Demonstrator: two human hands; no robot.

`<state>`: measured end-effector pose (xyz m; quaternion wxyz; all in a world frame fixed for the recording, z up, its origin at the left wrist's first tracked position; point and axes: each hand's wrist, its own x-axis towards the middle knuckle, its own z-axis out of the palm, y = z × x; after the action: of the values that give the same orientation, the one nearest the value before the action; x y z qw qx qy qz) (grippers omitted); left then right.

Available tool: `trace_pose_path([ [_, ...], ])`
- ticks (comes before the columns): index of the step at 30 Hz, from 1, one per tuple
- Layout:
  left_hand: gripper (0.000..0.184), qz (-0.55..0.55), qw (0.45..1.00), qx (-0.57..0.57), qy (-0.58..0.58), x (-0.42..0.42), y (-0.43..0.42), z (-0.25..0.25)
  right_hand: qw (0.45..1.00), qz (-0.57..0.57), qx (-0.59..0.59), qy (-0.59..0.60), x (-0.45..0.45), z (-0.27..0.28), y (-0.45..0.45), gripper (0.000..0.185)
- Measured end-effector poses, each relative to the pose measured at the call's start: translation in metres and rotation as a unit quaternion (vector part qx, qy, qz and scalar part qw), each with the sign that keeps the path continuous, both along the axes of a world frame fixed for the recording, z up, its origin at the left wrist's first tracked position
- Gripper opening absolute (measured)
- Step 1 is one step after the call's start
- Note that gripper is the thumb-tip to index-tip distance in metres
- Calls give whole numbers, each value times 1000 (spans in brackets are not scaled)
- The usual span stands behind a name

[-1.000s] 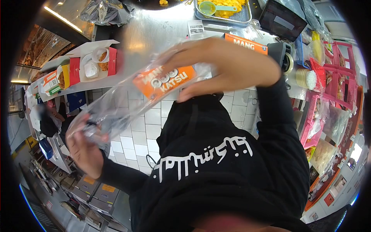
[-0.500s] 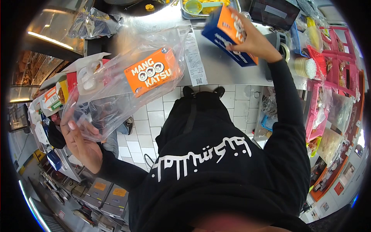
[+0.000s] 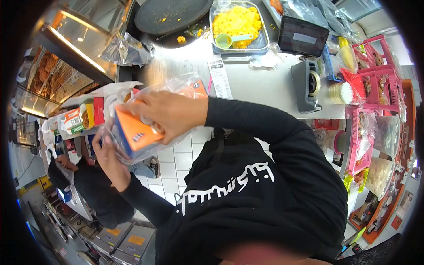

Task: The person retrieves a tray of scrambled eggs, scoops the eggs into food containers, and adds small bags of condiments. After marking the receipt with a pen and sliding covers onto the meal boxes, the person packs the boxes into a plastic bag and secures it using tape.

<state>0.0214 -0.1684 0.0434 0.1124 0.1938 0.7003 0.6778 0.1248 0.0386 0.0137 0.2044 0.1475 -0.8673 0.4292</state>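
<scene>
In the head view my right hand grips an orange and blue takeaway box from above. The box is tilted at the mouth of a clear plastic bag, at least partly within it. My left hand holds the bag's near edge, its fingers beside the box's blue side. Further along in the bag sits a second orange box, mostly covered by my right hand and the plastic. Just past the bag, a printed receipt lies on the steel counter.
A tape dispenser stands right on the counter, near a black screen. Behind lie a tray of yellow food with a green scoop and a dark pan. Open food boxes and a co-worker are left.
My right hand has carried the orange and blue box from the counter's right side leftward to the bag's mouth. My left hand stays at the bag's edge. The view has shifted.
</scene>
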Motion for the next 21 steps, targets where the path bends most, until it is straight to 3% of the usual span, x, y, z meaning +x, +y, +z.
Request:
trace_pose_path([
  [1, 32, -8, 1000, 6, -23, -2, -9, -7, 993, -16, 100, -53, 5, -10, -1, 107],
  [4, 31, 10, 998, 25, -53, 3, -22, -17, 961, -9, 251, -114, 1, -55, -1, 102],
  [7, 29, -5, 998, 55, -29, 11, -5, -15, 966, -34, 248, -61, 8, -58, -1, 94],
  [8, 28, -10, 997, 81, -17, 12, 3, -9, 964, -78, 255, -22, 15, -56, 3, 79],
  [11, 26, -21, 999, 39, 26, -8, -9, 4, 877, -163, 443, -88, 44, -2, 39, 52],
  [12, 26, -15, 998, 20, 64, -4, -3, 13, 870, -167, 427, -183, 53, 11, 60, 28],
  [14, 26, 4, 989, -17, 144, 8, 15, 36, 878, -219, 399, -148, 91, 62, 109, 15],
  [15, 29, 13, 985, 2, 174, 16, 26, 48, 906, -229, 341, -97, 108, 80, 126, 14],
  [17, 34, 37, 972, 39, 229, 39, 49, 70, 899, -257, 351, 41, 136, 100, 136, 12],
  [20, 36, 112, 963, 151, 192, 74, 96, 102, 907, -262, 283, 167, 179, 130, 157, 13],
  [21, 37, 77, 971, 150, 172, 77, 100, 101, 913, -259, 247, 196, 193, 137, 166, 14],
])
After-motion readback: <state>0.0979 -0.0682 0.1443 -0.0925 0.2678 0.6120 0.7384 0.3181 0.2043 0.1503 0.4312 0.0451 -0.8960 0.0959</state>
